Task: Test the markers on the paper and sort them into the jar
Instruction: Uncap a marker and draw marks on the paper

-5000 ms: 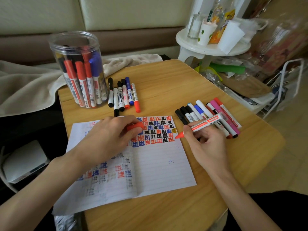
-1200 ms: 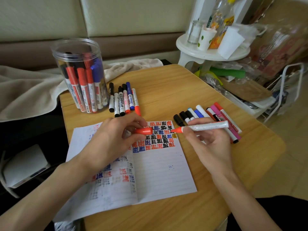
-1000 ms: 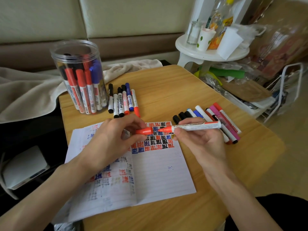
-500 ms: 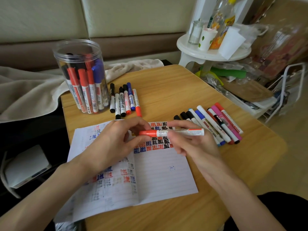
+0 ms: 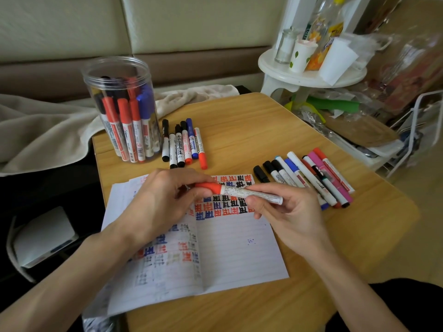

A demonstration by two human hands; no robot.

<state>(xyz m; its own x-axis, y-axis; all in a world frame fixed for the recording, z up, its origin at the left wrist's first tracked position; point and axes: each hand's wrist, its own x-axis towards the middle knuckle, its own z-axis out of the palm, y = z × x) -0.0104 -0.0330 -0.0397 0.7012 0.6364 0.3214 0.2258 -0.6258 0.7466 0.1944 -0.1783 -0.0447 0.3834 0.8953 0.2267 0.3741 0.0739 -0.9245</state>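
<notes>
Capping was finished: the red cap (image 5: pixel 208 186), which a second earlier was apart from the bare tip, sat pushed onto the red marker (image 5: pixel 249 193), held level just above the paper (image 5: pixel 235 250). The left hand (image 5: pixel 163 202) pinched the cap between thumb and fingers; the right hand (image 5: pixel 287 209) curled round the white barrel. The jar (image 5: pixel 119 68) stood at the far left corner of the table (image 5: pixel 251 130).
</notes>
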